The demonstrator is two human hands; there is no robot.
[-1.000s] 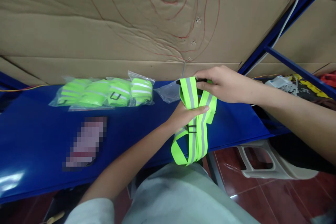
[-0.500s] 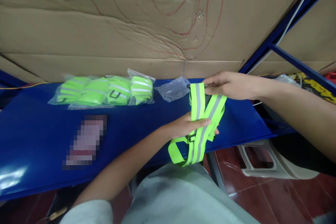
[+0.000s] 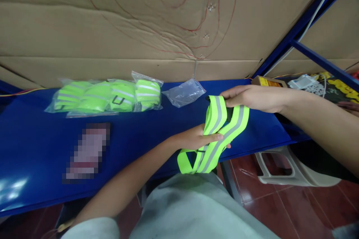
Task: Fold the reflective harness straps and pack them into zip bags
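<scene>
A neon yellow-green reflective strap [image 3: 228,133] with grey stripes is gathered in loops in front of me, above the front edge of the blue table. My left hand [image 3: 206,139] is closed around its middle, thumb across the front. A dark buckle shows just below that thumb. At the top of the loops, my right hand [image 3: 245,98] grips the strap near a black piece, its fingertips partly hidden behind the band. Just beyond lies a clear plastic bag [image 3: 185,93], flat on the table. One loop hangs at the lower left.
Several bagged green reflective straps [image 3: 108,96] lie in a row at the back of the blue table [image 3: 140,127]. A blurred-out flat object [image 3: 88,151] is at left. A cardboard box [image 3: 269,81] sits at back right. A white plastic stool [image 3: 297,171] stands below, right.
The strap's upper loops have spread apart and shifted slightly right and down with my right hand. My left hand keeps its hold. The view has moved a little, showing the box.
</scene>
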